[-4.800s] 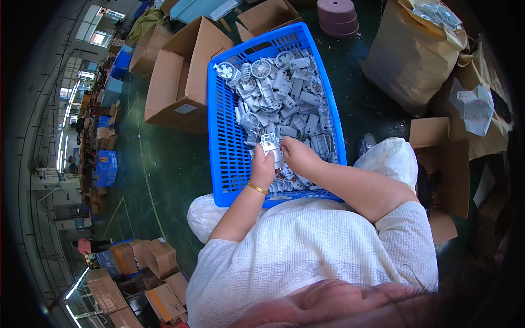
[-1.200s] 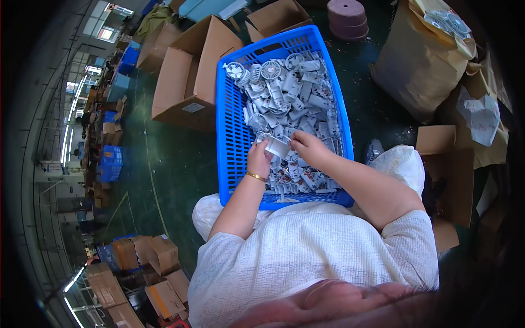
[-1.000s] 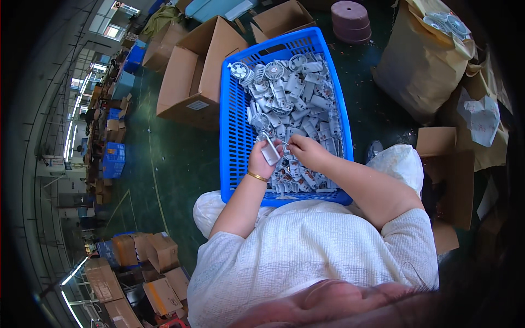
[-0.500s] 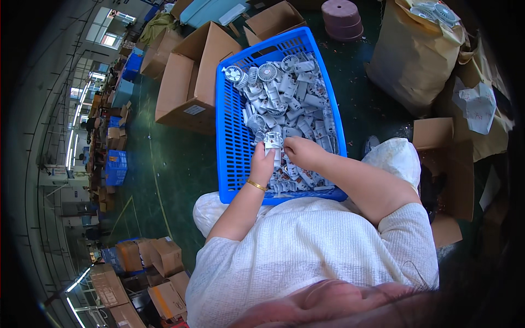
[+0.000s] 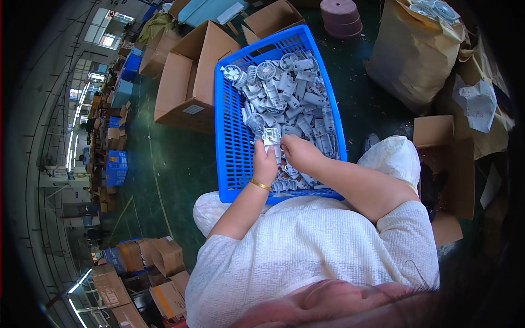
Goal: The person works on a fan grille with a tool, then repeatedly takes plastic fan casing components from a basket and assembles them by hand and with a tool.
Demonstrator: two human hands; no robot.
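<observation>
My left hand [image 5: 264,164] holds a white plastic fan housing [image 5: 271,135], its thumb lying on the lower part and the open inside turned up. Against the housing's right edge, my right hand [image 5: 301,154] is closed, with thumb and fingers pinched together. Whatever sits between those fingertips is too small to make out. Both hands are over the near half of a blue plastic basket [image 5: 226,195]. Heaped inside it are many white-grey handheld fan parts [image 5: 313,99], and some round fan heads [image 5: 266,70] lie toward the far end.
An open cardboard box [image 5: 178,82] stands left of the basket. To the right are a large brown sack [image 5: 413,60] topped with fan heads, and another open carton [image 5: 461,180]. An upturned maroon bucket [image 5: 342,21] is beyond. More cartons [image 5: 167,256] are stacked at lower left.
The housing has shifted slightly left and down and turned a little in my left hand. My right hand has moved slightly, staying against its edge.
</observation>
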